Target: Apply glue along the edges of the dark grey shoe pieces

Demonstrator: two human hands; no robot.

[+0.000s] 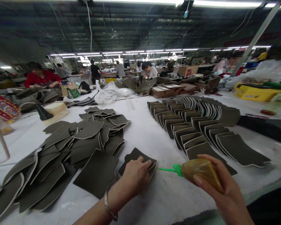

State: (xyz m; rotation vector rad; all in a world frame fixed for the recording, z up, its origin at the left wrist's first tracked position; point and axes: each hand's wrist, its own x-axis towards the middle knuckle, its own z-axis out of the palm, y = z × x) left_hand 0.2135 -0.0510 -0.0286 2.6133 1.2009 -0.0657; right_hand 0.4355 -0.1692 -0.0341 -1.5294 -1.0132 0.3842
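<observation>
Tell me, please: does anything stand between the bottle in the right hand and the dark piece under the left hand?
Nothing visible does: the green nozzle of the bottle in the right hand points toward the dark piece under the left hand, with only white table surface between.

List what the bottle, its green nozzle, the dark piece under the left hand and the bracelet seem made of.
Bottle: probably soft plastic; translucent, glossy, brownish contents seem to show through.
Nozzle: likely plastic, opaque and evenly bright green.
Dark piece under the left hand: leather or coated sheet, can't tell which; matte face, pale edge.
Bracelet: seemingly metal, silvery with bright glints.
</observation>
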